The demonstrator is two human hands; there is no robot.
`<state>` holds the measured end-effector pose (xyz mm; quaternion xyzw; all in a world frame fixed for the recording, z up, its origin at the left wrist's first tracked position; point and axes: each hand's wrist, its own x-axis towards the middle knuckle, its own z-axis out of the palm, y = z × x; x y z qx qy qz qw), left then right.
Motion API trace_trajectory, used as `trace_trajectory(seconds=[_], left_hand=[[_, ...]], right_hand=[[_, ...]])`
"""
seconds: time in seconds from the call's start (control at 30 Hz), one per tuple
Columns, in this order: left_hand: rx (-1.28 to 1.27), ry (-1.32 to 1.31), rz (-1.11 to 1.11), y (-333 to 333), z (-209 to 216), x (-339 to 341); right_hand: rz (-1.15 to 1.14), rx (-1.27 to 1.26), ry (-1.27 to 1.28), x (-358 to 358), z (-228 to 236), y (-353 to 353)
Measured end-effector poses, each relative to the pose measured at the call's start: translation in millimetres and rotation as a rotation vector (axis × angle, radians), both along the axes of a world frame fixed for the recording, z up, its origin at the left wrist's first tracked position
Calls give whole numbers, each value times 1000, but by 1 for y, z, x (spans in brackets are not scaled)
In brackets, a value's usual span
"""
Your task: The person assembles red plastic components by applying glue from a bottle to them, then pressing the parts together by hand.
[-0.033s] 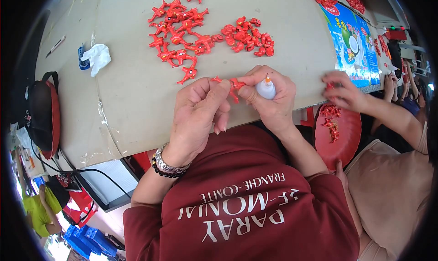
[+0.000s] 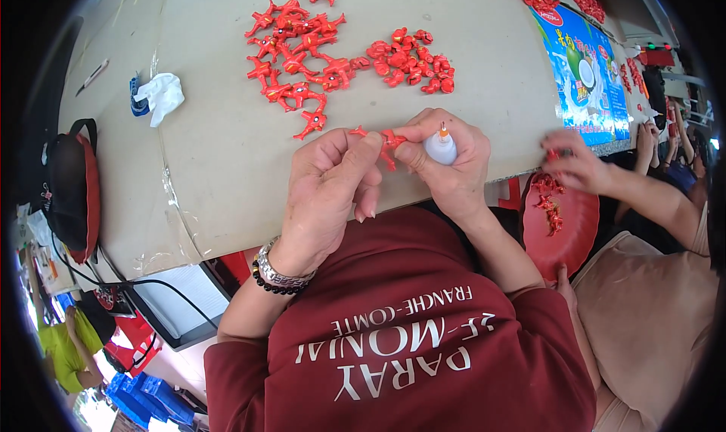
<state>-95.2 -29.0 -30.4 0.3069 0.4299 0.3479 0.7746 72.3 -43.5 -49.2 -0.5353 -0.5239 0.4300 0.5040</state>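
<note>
Both my hands meet just over the table's near edge. My left hand [image 2: 325, 182] is closed, its thumb and forefinger pinching one end of a small red plastic figure [image 2: 390, 146]. The thumb and forefinger of my right hand [image 2: 457, 164] pinch the figure's other side. Tucked in that right hand is also a small white squeeze bottle [image 2: 441, 149], with an orange nozzle and thin metal tip pointing away from me. Whether the figure is one piece or two pressed together, I cannot tell. Beyond my hands lie a pile of red figures [image 2: 295, 54] and a pile of rounded red pieces [image 2: 412, 60].
At the left lie a crumpled white tissue [image 2: 161, 96], a blue object [image 2: 138, 98] and a pen [image 2: 92, 77]. A black-and-red bag [image 2: 76, 190] sits at the left edge. To my right, a co-worker's hand [image 2: 575, 162] hovers above a red plate [image 2: 552, 258] holding red pieces.
The co-worker's hand at the right has shifted slightly toward the red plate. My own hands, the figure and the bottle look the same.
</note>
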Motion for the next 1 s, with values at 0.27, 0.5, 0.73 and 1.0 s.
trace_trajectory(seconds=[0.27,0.5,0.73,1.0], left_hand=[[13,14,43,0,1,3],[36,-9,32,-3,5,6],[451,297,-142,7,13,-1],[1060,1012,41,41,16,-12]], right_hand=[[18,42,-55,1,3,0],[33,133,-58,8,10,-2],[-376,95,85,67,27,5],[-588,-89,-365,132,16,14]])
